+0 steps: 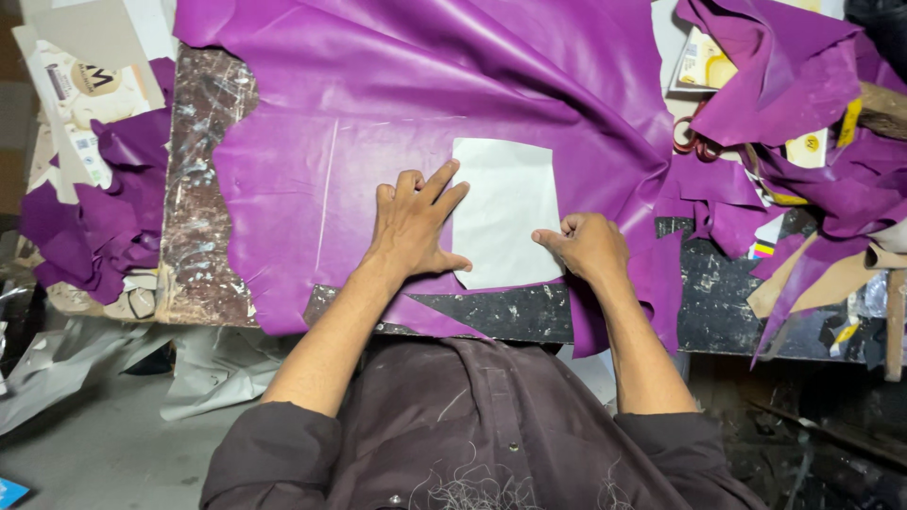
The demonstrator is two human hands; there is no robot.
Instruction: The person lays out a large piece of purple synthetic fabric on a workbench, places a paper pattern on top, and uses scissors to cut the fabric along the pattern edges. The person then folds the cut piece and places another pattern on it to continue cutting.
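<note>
Scarred, paint-flecked workbench [198, 236] fills the upper frame; grey floor below at 7 o'clock. Large purple leather sheet [397, 104] spread across the bench, its lower edge cut ragged and hanging over the front at 6 o'clock.

White card template [505, 212] lies flat on the leather, near centre of view, long side running 12 to 6 o'clock.

Left hand [414, 227]: palm down on the leather, fingers spread wide and pointing toward 1 o'clock; fingertips reach the template's left edge. Nothing clasped, only pressing.

Right hand [588, 246]: fingers curled in, knuckles up, set at the template's lower right corner. Whether a tool sits inside the curled fingers cannot be told.

Purple offcuts [94, 227] heaped at 9 o'clock, off the bench's left end. More purple scraps [803, 85] piled at 2 o'clock with yellow-printed cards among them. Red-handled scissors [690, 142] partly buried just left of that pile.
</note>
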